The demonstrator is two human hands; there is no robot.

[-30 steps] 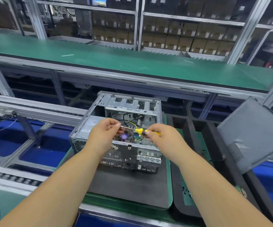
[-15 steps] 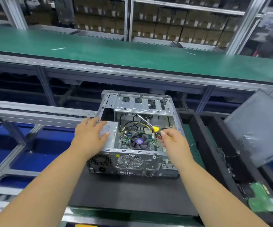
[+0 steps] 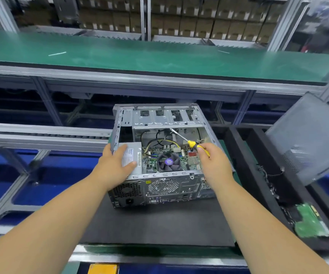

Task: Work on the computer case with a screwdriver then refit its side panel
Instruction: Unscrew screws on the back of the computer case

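Hands are separating: left hand point(image 3: 114, 167) is now resting flat on the computer case point(image 3: 160, 155); right hand point(image 3: 212, 162) is gripping the screwdriver point(image 3: 191, 142), aiming it deeper inside.

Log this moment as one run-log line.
left hand: flat on power supply | right hand: holds screwdriver, tip inside case | side panel: off, right of case

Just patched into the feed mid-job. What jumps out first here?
The open computer case sits mid-frame on a dark mat, fan and wiring exposed. The right hand holds a yellow screwdriver angled into it; the left hand rests on the case's left side. The grey side panel leans at right, off.
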